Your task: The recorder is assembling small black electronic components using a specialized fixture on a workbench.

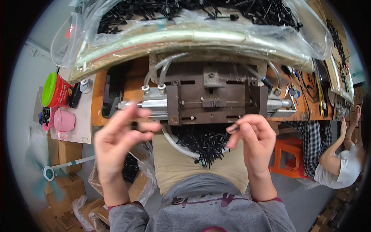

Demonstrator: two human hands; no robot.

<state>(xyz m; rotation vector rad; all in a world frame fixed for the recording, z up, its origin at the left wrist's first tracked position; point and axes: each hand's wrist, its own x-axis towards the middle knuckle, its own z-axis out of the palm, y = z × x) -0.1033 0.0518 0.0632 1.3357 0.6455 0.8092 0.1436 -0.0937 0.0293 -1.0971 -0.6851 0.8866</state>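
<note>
My left hand (123, 141), smeared by motion, is raised at the left end of a brown metal fixture (174, 104). Its fingers are spread apart; a dark spot shows between them, too blurred to name. My right hand (258, 141) is at the fixture's front right corner, thumb and fingertips pinched on a small black part (235, 128). In the middle of the fixture is a small dark block (213, 102). Below its front edge, a heap of thin black plastic parts (205, 145) lies over my lap.
Clear tubes (164, 71) run to air cylinders (154, 103) at the fixture's sides. Behind it stands a plastic-lined tray (193, 36) of black parts. A pink cup (64, 121) and red tub (62, 91) are left. Another person (336, 166) sits right, near an orange stool (288, 156).
</note>
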